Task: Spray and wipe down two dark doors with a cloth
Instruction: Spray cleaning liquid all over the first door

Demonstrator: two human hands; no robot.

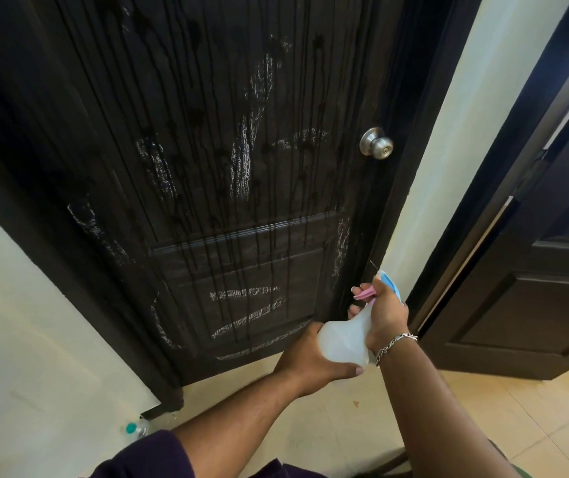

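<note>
A dark panelled door (207, 150) fills the view, marked with white chalky scribbles and wet drip streaks running down it. Its silver knob (376, 145) sits at the right edge. I hold a translucent white spray bottle (343, 339) low in front of the door's bottom right corner. My right hand (384, 315) grips its neck, fingers on the pink trigger, under the blue nozzle head. My left hand (310, 362) cups the bottle's body from below. A second dark door (534, 270) stands ajar at the right. No cloth is visible.
A cream wall strip (448, 150) separates the two doors, and more cream wall (17, 322) lies left. A small bottle with a teal cap (136, 430) lies on the floor by the left door frame. Beige floor tiles (517, 426) spread to the right.
</note>
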